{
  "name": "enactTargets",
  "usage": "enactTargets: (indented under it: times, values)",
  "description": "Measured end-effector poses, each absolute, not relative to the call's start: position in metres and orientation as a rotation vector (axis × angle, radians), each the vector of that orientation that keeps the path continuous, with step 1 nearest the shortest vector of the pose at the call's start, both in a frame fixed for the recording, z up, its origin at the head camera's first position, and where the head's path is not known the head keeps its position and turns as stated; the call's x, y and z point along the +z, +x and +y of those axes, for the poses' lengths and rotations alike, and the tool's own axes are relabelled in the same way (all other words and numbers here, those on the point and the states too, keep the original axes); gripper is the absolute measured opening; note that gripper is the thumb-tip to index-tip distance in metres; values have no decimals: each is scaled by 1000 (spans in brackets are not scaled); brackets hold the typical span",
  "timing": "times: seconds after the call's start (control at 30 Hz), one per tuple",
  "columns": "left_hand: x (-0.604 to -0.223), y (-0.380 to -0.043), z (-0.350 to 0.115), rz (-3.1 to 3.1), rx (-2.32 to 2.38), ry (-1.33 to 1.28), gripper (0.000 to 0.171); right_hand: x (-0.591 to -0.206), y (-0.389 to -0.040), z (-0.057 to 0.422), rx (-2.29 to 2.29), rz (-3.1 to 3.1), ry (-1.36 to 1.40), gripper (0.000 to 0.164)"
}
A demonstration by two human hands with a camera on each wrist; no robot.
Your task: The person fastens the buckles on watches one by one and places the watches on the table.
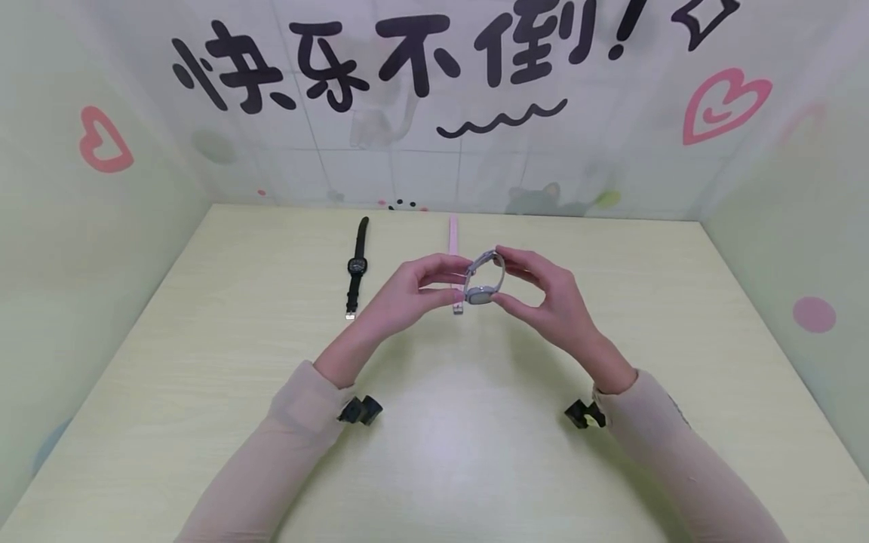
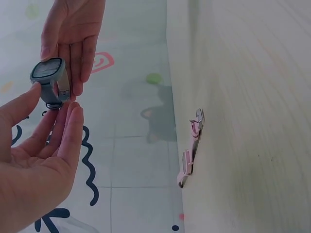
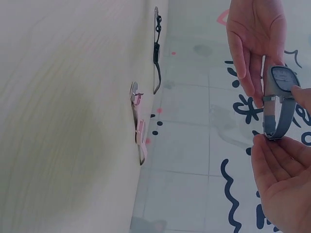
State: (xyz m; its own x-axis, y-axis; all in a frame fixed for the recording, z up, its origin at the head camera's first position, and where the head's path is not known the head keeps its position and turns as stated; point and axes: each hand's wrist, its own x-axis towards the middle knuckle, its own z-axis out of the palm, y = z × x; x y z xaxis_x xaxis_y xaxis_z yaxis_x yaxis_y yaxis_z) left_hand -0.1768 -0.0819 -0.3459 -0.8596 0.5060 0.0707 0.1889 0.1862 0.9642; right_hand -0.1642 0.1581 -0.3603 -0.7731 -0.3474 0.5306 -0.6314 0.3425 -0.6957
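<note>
In the head view, you are holding the grey watch point(image 1: 480, 296) above the table point(image 1: 448, 460), its strap forming a loop. Your left hand point(image 1: 413, 292) is pinching one side of it between thumb and fingers, and your right hand point(image 1: 558, 300) is pinching the other side. The pink watch point(image 1: 453, 235) is lying on the table, partly hidden behind your left fingers; the black watch point(image 1: 357, 265) is lying stretched out farther left.

In the left wrist view, your left thumb is touching the watch case while your fingers are reaching the strap below. Your right thumb is resting on the case.

In the right wrist view, your right thumb is touching the case and your right fingers are meeting the strap.
</note>
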Motion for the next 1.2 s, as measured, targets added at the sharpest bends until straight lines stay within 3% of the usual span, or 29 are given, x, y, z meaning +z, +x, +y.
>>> enactTargets:
  times: [1.2]
  values:
    - [-347, -183, -80, 2244, 1764, 631, 39, -356, -167, 160, 1404, -2399, 883, 53]
